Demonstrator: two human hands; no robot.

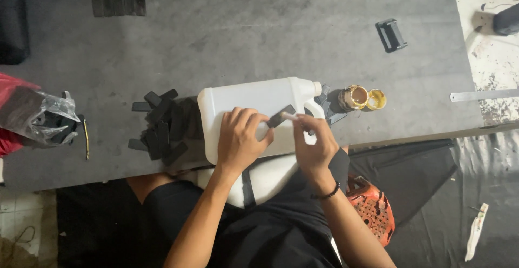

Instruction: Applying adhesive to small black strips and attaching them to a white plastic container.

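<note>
A white plastic jug (246, 98) lies on its side at the near edge of a grey felt-covered table (259, 35). My left hand (240, 138) presses a small black strip (281, 115) flat on the jug's side. My right hand (314, 141) holds a thin white stick (290, 116) whose tip touches the strip's end. A small open tin of yellowish glue (354, 97) stands just right of the jug, its lid (376, 99) beside it.
A heap of black strips (159, 127) lies left of the jug, and a row of them (119, 2) at the far left. A plastic bag (40, 118), a black buckle (391, 34), a metal ruler (484, 95) and an orange perforated item (373, 208) are around.
</note>
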